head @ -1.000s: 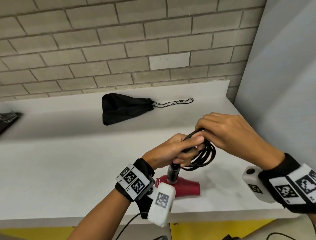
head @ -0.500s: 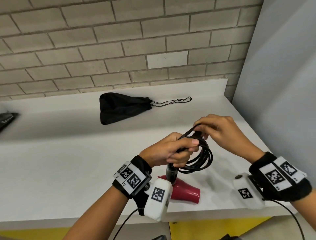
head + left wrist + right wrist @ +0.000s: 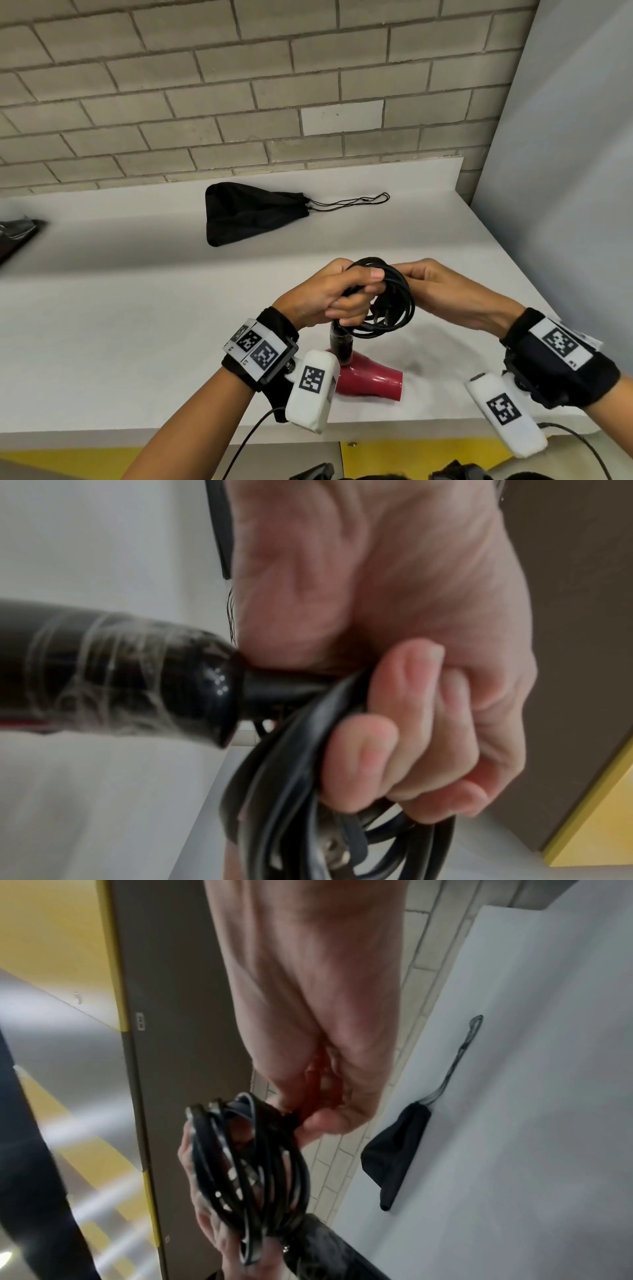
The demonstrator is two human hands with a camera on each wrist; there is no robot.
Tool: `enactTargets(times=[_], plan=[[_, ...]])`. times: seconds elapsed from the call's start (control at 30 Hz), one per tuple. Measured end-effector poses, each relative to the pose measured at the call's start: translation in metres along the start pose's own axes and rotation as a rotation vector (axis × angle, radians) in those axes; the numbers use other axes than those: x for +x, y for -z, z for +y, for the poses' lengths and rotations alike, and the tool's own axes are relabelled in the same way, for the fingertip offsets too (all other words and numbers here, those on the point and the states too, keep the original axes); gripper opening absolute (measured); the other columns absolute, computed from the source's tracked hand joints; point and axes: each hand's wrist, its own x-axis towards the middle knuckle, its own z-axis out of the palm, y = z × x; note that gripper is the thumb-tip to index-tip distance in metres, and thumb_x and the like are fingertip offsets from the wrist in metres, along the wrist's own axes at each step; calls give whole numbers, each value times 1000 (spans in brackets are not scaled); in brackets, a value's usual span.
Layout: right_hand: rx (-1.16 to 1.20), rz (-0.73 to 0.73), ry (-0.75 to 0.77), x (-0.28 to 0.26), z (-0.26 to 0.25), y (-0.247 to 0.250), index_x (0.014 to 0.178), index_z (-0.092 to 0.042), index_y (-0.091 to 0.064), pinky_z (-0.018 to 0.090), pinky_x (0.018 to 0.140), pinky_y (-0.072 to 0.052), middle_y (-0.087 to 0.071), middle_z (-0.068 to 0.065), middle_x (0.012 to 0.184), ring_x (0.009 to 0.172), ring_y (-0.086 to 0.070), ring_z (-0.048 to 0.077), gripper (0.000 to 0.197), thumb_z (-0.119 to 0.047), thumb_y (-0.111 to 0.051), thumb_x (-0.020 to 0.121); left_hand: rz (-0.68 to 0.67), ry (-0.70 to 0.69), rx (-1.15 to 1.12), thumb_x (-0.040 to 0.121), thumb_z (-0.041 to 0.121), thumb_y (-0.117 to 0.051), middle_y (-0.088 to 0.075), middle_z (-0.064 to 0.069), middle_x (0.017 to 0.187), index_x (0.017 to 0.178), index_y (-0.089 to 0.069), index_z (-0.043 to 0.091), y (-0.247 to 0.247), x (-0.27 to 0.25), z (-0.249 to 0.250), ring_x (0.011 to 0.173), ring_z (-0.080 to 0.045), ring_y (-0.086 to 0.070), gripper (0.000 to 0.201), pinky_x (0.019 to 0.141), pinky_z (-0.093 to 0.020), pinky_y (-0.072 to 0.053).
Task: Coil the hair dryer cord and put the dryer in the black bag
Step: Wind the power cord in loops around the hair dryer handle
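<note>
Several loops of the black cord (image 3: 394, 301) are now sitting bunched together above the near right part of the worktop (image 3: 137, 308), where half a second ago the right hand was over the top of the coil laying the last of it down. The left hand (image 3: 329, 298) is gripping the bundle with fingers curled round the loops and the thumb lying across the top; the left wrist view is showing those fingers (image 3: 394, 737) wrapped over the strands right where the cord is leaving the dryer's black handle (image 3: 120, 674). The right hand (image 3: 442, 294) has dropped to the right side of the coil and is pinching the loops there, its fingertips (image 3: 325, 1123) closing on the strands. The red hair dryer (image 3: 370, 377) is hanging or resting below the hands near the worktop's front edge; whether it is touching the surface cannot be told. The coiling is looking close to finished, since no loose tail is showing. The black bag (image 3: 246, 216) is lying flat and apart toward the back of the worktop, its drawstring (image 3: 352, 202) trailing rightward, its mouth drawn shut, so it will probably need opening first.
</note>
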Motion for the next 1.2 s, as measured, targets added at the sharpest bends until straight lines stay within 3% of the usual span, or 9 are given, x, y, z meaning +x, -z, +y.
enactTargets(times=[0.1, 0.17, 0.23, 0.4, 0.6, 0.7, 0.9, 1.07, 1.2], plan=[[25, -10, -66, -2, 3, -4, 95, -21, -77, 26, 86, -43, -71, 11, 93, 89, -56, 15, 32, -30, -46, 99, 2, -11, 13, 94, 19, -37, -29, 14, 33, 61, -44, 16, -3, 2, 0, 26, -2, -21, 34, 37, -18, -29], [8, -39, -106, -4, 3, -6, 77, -21, -77, 13, 70, -46, -68, -8, 70, 69, -58, 4, 40, -21, -44, 99, -11, -11, 12, 95, 17, -36, -29, 13, 33, 62, -44, 15, -6, 4, 0, 26, -3, -21, 34, 36, -18, -29], [3, -24, -132, -6, 2, -5, 77, -13, -75, 11, 63, -45, -64, -9, 63, 62, -56, 2, 41, -20, -41, 100, -22, -11, 32, 95, 17, -36, -29, 12, 33, 62, -43, 14, -7, 5, -1, 26, -4, -21, 34, 36, -18, -31], [-8, 35, -119, -7, -8, 3, 46, -22, -69, 6, 53, -39, -56, -13, 45, 46, -49, -3, 63, -14, -38, 100, -9, -37, 107, 92, 21, -46, -27, 10, 34, 63, -41, 10, -10, 11, -1, 27, -7, -20, 32, 38, -18, -33], [154, 19, -132, -10, -4, 9, 60, -18, -73, 11, 60, -45, -64, -10, 58, 58, -57, 2, 53, -18, -38, 100, 3, -58, 92, 90, 23, -49, -28, 11, 35, 63, -43, 12, -9, 12, -3, 27, -7, -22, 30, 39, -19, -33], [285, 112, -195, -5, -7, 5, 78, -9, -69, 14, 52, -47, -63, -4, 58, 54, -57, 2, 34, -22, -45, 97, 69, -64, 114, 88, 26, -52, -29, 11, 35, 62, -41, 12, -10, 14, -3, 27, -7, -23, 31, 39, -20, -32], [251, 43, -299, -8, -13, 6, 67, -19, -75, 22, 61, -46, -65, -8, 59, 57, -61, 1, 46, -26, -42, 98, 119, -71, 191, 90, 15, -57, -29, 7, 35, 51, -43, 16, -7, 12, -5, 29, -11, -23, 42, 40, -26, -32], [158, 36, -223, -11, -9, 6, 121, -16, -65, 38, 100, -45, -66, 5, 124, 119, -58, 16, 57, -55, -33, 94, 183, -92, 146, 89, 14, -56, -27, 7, 36, 57, -43, 12, -8, 14, -5, 29, -9, -22, 35, 39, -25, -29], [187, 148, -54, -13, -3, 1, 126, -24, -57, 33, 90, -53, -63, 9, 123, 114, -60, 19, 57, -62, -48, 85, 204, -128, 95, 91, 14, -52, -28, 11, 35, 50, -49, 24, -4, 13, -6, 28, -8, -22, 42, 39, -27, -27]])
